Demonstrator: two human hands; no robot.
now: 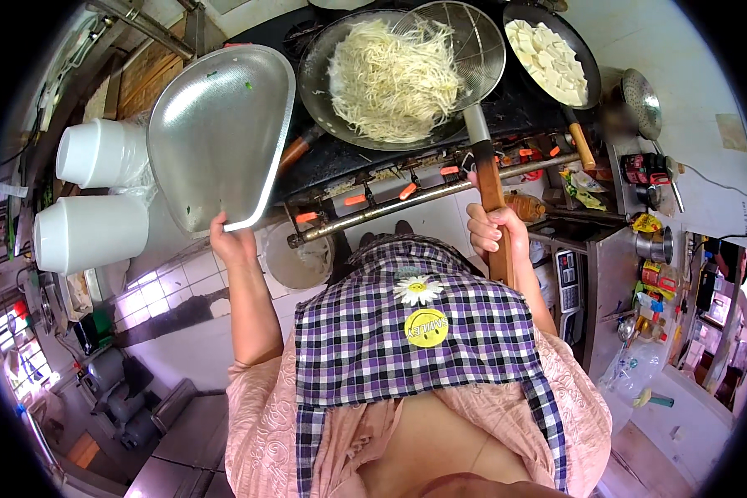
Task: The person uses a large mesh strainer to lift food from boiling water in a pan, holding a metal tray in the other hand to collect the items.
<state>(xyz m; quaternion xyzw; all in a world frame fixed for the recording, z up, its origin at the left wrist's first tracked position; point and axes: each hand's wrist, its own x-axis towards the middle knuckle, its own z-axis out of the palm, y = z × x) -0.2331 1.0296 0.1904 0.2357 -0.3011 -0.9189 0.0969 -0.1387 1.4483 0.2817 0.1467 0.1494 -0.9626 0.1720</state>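
My left hand [233,239] grips the lower rim of a metal scoop-shaped pan [224,137], which holds only a few green scraps. In my right hand [497,230] is the wooden handle of a wire-mesh skimmer [480,50]. The skimmer's mesh lies over the right side of a large wok [316,93], against a heap of pale shredded vegetable [392,81] in it. A second pan [588,68], with a wooden handle, stands to the right and holds white tofu pieces [548,62].
The black stove [361,159] has a gas pipe [436,198] with orange valve levers along its front. Stacked white containers [93,233] stand at left. A perforated ladle [641,103] and jars are at right. A round bucket [299,255] is below the stove.
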